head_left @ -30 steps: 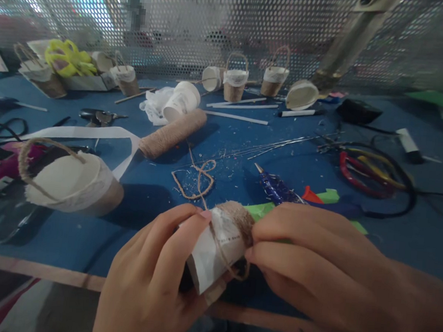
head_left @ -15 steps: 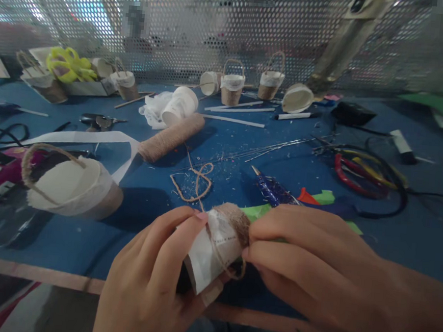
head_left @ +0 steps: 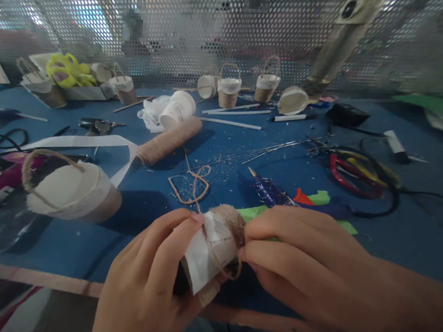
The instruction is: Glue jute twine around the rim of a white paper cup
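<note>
My left hand (head_left: 151,278) is closed round a small white paper cup (head_left: 209,252) lying on its side near the table's front edge. Brown jute twine (head_left: 234,219) is wound round the cup's far end. My right hand (head_left: 305,267) pinches the twine against the cup, and a loose loop hangs below it. The twine runs up over a curled length (head_left: 191,184) on the blue table (head_left: 146,191) to a jute spool (head_left: 169,140).
A finished cup basket (head_left: 70,190) with a twine handle lies at left beside white ribbon (head_left: 81,140). A blue glue gun (head_left: 269,190), green paper scraps (head_left: 318,198), red and yellow pliers (head_left: 353,171), scissors (head_left: 100,124) and several small baskets (head_left: 228,91) stand before a perforated metal screen (head_left: 202,26).
The view has shifted slightly. Both hands stay on the cup, and the twine loop under the cup looks drawn a little tighter.
</note>
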Demonstrator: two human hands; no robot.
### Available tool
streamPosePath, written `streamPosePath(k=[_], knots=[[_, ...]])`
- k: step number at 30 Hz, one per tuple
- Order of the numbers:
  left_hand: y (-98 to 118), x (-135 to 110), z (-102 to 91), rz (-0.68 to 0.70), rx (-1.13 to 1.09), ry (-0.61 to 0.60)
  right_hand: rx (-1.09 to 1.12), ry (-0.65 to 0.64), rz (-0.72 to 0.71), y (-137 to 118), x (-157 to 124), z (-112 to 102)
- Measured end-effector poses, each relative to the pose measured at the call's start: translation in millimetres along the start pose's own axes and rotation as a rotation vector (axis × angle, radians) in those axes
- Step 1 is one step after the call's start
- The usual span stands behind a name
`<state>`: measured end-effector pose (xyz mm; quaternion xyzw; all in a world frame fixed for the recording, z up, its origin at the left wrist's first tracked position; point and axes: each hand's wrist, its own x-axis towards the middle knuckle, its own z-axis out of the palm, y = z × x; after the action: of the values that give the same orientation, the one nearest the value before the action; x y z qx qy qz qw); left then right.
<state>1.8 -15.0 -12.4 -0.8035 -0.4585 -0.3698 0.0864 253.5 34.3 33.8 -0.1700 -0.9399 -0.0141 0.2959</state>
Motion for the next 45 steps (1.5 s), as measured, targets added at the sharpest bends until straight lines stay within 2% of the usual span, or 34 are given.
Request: streamPosePath(k=[11, 45], knots=[[-1.1, -0.5, 0.6, 0.001, -0.017, 0.009, 0.02, 0.032, 0.01, 0.2, 1.4, 2.2], [0.7, -5.2, -0.4, -0.034, -0.028, 0.0, -0.003, -0.032, 0.001, 1.3, 1.5, 0.3]])
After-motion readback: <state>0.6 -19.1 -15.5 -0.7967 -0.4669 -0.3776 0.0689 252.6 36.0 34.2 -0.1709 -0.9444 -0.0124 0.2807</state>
